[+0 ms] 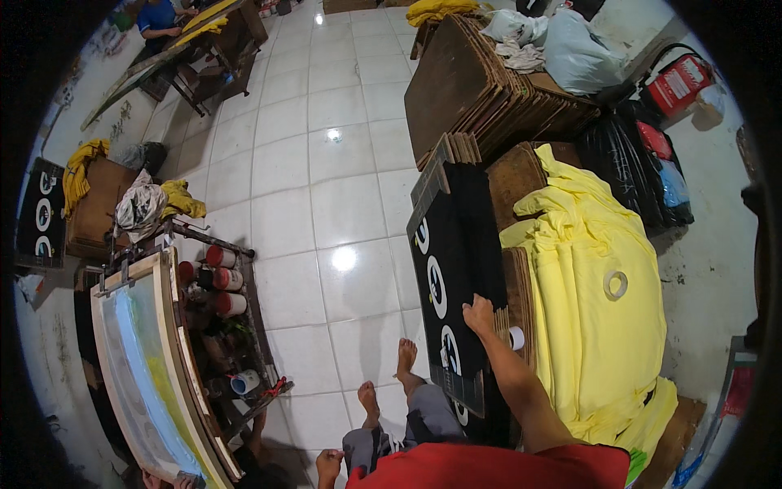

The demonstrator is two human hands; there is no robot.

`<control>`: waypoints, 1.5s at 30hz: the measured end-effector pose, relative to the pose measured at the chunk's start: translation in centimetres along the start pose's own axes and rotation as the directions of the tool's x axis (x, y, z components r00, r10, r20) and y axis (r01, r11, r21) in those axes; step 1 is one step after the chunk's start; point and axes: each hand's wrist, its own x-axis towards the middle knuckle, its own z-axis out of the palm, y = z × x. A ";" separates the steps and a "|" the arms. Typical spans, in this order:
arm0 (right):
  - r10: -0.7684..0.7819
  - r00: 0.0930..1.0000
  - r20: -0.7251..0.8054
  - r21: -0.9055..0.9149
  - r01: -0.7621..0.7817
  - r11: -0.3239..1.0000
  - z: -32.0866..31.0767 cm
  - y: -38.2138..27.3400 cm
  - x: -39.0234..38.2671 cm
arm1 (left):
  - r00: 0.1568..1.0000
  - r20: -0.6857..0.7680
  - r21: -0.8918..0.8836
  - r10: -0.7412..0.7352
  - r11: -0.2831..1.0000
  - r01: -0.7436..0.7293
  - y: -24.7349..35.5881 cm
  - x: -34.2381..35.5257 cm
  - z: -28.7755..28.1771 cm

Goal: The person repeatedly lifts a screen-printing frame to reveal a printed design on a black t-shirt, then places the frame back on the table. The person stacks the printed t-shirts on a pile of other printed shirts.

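My right hand [479,316] reaches down to a stack of black shirts [468,244] stretched over boards, standing on edge to my right. Its fingers are curled at the cloth near the top edge, pinching the black fabric. White oval prints [437,287] run down the face of the front shirt. My left hand [329,466] hangs beside my grey-clad leg, fingers curled in, with nothing visible in it. A pile of yellow shirts [582,277] lies right of my right forearm, with a tape roll [616,284] on top.
A screen-printing frame [167,326] with blue ink stands at left, another person's hands at its near end. Beside it a rack holds ink jars [228,279]. Brown boards [464,81] are stacked ahead. A person in blue [159,20] works at a far table.
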 end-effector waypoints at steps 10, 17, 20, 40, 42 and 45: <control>0.053 0.998 -0.027 0.006 -0.053 0.999 4.8 -0.5 13.2 | 0.999 -0.044 -0.109 -0.009 0.994 0.005 -3.7 -0.9 0.2; 0.092 0.994 -0.062 -0.021 -0.094 0.995 6.6 -1.0 14.5 | 0.995 -0.047 -0.046 0.088 0.995 -0.090 -2.6 -2.2 2.2; 0.075 0.994 -0.074 -0.014 -0.076 0.997 6.7 -1.0 15.0 | 0.984 -0.009 0.002 0.179 0.984 -0.179 -1.1 -2.2 2.1; -0.096 0.934 -0.344 0.057 0.123 0.991 2.7 -2.2 4.6 | 0.998 0.042 -0.265 -0.042 0.963 0.052 3.1 -0.5 2.9; -0.044 0.975 -0.218 0.064 0.059 0.996 3.7 -1.4 0.1 | 0.999 0.040 -0.344 -0.017 0.938 0.029 3.7 0.0 2.7; 0.044 0.998 0.050 0.033 -0.046 0.998 5.9 0.5 -7.0 | 0.981 0.059 -0.278 0.187 0.946 -0.164 4.3 1.5 1.2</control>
